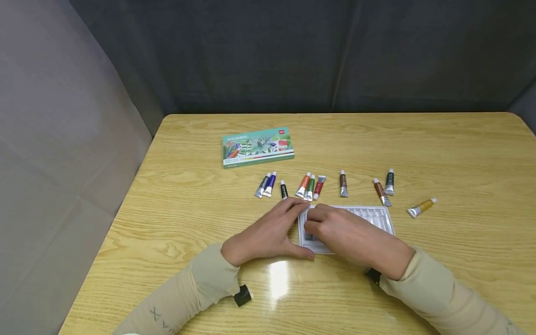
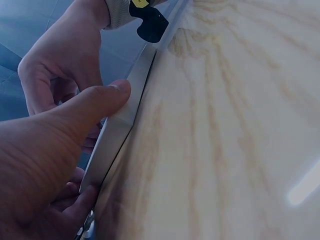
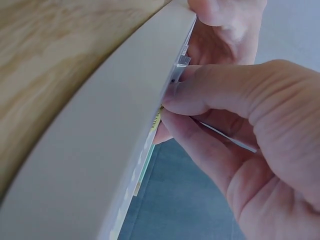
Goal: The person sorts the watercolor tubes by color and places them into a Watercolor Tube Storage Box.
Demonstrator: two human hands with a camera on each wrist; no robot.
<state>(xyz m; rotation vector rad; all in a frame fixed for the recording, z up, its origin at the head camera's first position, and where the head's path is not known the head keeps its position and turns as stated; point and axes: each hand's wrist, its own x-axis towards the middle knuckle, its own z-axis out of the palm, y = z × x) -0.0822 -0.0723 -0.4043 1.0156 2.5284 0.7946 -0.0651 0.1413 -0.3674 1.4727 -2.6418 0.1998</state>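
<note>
My left hand [image 1: 272, 230] holds the left end of a white plastic tray [image 1: 387, 218], its thumb at the near edge and its fingers by the far left corner. The thumb presses on the near rim in the left wrist view. Over the tray's left part, my right hand [image 3: 260, 115] pinches a small paint tube [image 3: 227, 137] between thumb and fingers. Only a thin silvery edge of that tube shows below the thumb; its colour is hidden. Beyond the thumb, a silvery tube end [image 3: 181, 65] shows at the tray. The tray's right part shows ribbed slots.
A green paint box [image 1: 258, 148] lies further back. Loose paint tubes lie beyond the tray, including a black tube [image 1: 284, 189], an orange tube [image 1: 303, 184], a red tube [image 1: 319, 187] and a brown tube [image 1: 343, 183]. A yellow tube [image 1: 422, 207] lies to its right.
</note>
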